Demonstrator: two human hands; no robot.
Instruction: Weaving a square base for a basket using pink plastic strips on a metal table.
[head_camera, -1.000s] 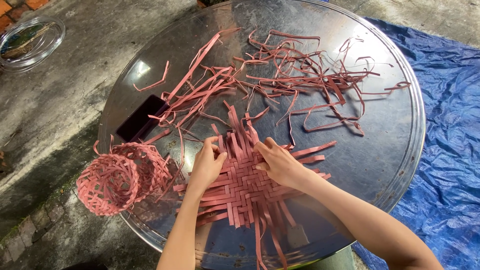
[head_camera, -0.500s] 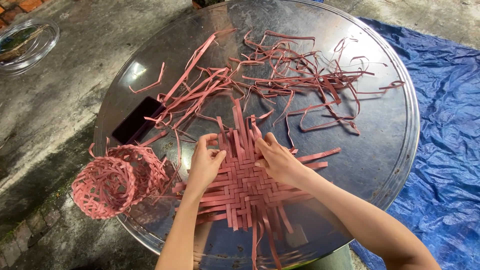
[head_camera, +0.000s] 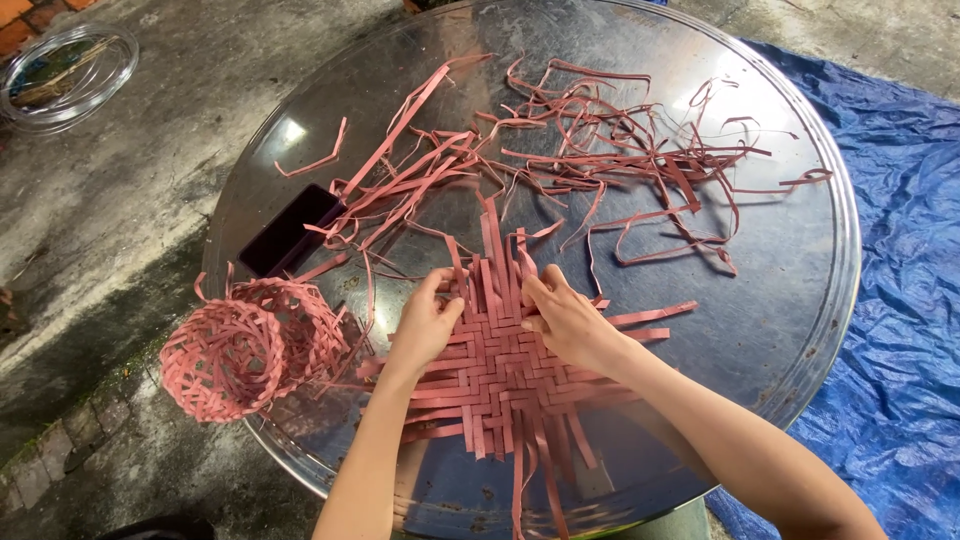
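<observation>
The woven mat (head_camera: 500, 375) lies flat on the near part of the round metal tray (head_camera: 800, 330), and it looks light and springy: thin, flat pink strips that bend easily but would crease or slide out of the weave if tugged. It is best taken hold of at the far edge, where the loose ends stand up, pinching one strip while pressing its neighbours down. The left hand (head_camera: 425, 325) rests with its palm on the mat's left side, fingers curled onto an upright strip at the far edge; the right hand (head_camera: 565, 320) presses on the right side, fingertips nipping another strip there, though from above I cannot tell how firm either pinch is. The mat is a tight over-and-under checker in the middle, with free ends fanning out on every side, the longest trailing toward the person. Beyond it lies a tangled heap of loose strips (head_camera: 570, 150). A dark rectangular box (head_camera: 290, 230) sits on the tray to the left, and two finished little pink baskets (head_camera: 245, 345) lean at its left rim. A clear round lid (head_camera: 65, 75) lies on the concrete well apart, and a blue tarp (head_camera: 900, 250) spreads to the right.
</observation>
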